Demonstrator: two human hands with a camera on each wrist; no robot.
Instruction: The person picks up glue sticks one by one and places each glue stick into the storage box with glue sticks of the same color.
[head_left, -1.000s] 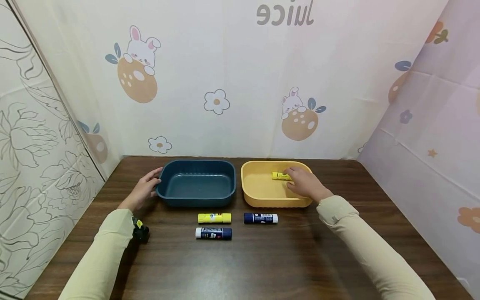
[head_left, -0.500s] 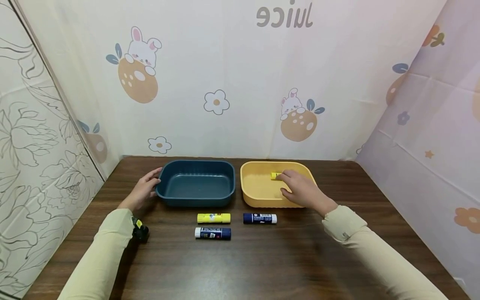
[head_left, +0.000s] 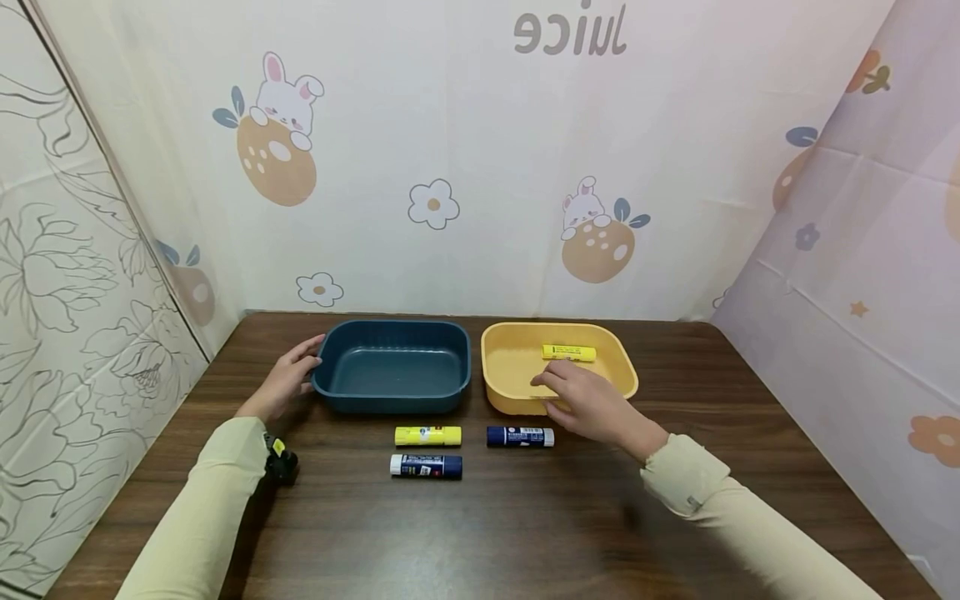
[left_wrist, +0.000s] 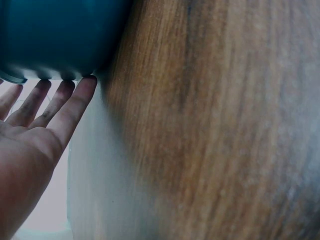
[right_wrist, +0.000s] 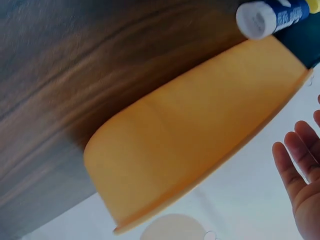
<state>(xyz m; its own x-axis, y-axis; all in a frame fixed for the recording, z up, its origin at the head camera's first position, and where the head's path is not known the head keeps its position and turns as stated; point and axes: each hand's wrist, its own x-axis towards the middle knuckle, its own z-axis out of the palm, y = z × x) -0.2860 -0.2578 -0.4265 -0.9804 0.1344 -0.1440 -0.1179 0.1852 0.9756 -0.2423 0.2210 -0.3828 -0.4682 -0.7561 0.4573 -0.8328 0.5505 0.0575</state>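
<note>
There's one yellow glue tube [head_left: 569, 353] in the yellow plastic tray [head_left: 512, 403], another tube [head_left: 428, 436] and two navy-white tubes [head_left: 521, 437] on the worktop [head_left: 465, 542]; left grip [head_left: 282, 382], straight-fingered, touches one blue tray [head_left: 392, 405], right grip [head_left: 590, 405] empty, loosely spread.

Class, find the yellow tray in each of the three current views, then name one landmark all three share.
Head: the yellow tray is right of centre, beside the dark blue tray.
Left wrist: not in this picture.
Right wrist: its outer wall slants across the middle, from lower left to upper right.
Shared landmark: the brown wooden table.
</note>
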